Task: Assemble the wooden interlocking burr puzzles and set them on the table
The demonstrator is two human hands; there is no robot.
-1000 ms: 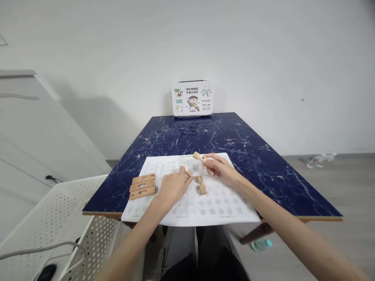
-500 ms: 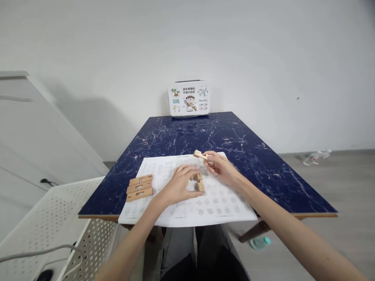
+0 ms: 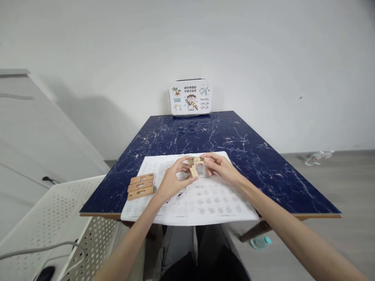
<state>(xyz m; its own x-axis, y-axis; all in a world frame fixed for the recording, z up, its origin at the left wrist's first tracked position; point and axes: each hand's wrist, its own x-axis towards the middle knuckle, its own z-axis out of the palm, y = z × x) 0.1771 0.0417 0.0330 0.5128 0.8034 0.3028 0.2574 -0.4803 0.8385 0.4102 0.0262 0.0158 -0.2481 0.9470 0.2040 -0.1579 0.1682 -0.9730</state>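
Three wood pieces (image 3: 141, 186) lie at the sheet's (image 3: 205, 203) left edge. Left hand (image 3: 172, 180) and right hand (image 3: 218, 167) both pinch joined blocks (image 3: 193, 165), lifted just above the sheet mid-table (image 3: 263, 164).

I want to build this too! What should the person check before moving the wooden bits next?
1. Grip on both sides: ok. The left hand and the right hand both pinch the held wooden pieces.
2. Work kept over the paper sheet: ok. The held wooden pieces are above it.
3. Spares close by: ok. Three spare slotted pieces lie side by side at the sheet's left edge, untouched.
4. Sheet fully on the table: not ok. Its near edge hangs over the table's front.
5. How the held pieces join: cannot tell. The fingers cover the spot.
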